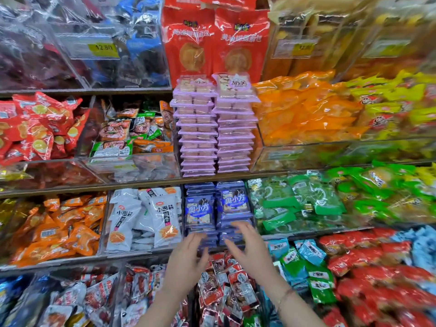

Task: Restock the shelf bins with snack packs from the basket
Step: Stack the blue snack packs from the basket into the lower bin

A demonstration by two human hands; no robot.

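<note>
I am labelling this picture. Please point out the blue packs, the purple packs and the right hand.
blue packs [200, 212]: head view, front of the left upright pack.
purple packs [197, 128]: head view, front edge of the left stack.
right hand [250, 252]: head view, back of the hand.

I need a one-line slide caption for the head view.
Left hand and right hand, both open, hover before stacked dark-blue plastic snack packs.

"12.80" on a yellow price tag [103, 47]; "奥小方" on blue packs [233, 201]; "小面筋" on white packs [165, 215].
</note>
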